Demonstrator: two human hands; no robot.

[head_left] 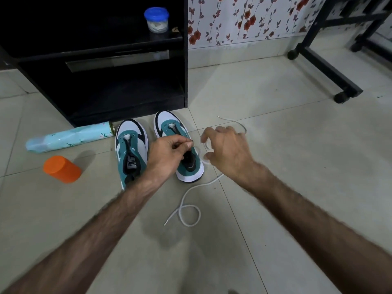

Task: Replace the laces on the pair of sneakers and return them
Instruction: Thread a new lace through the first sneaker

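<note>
Two teal, white and black sneakers stand side by side on the tiled floor, the left sneaker [130,149] and the right sneaker [169,128], toes toward the black shelf unit. My left hand [167,153] hovers over the right sneaker's tongue and pinches a thin white lace end between thumb and fingers. My right hand [227,149] is just right of that shoe, its fingers curled around a loop of the white lace [191,209]. The lace trails across the floor in front, with another stretch behind my right hand.
A black shelf unit [106,81] stands behind the shoes, with a blue-lidded jar [156,19] on it. An orange cylinder [62,169] and a pale blue floral tube [70,137] lie at the left. A black wheeled frame [324,66] is at the right.
</note>
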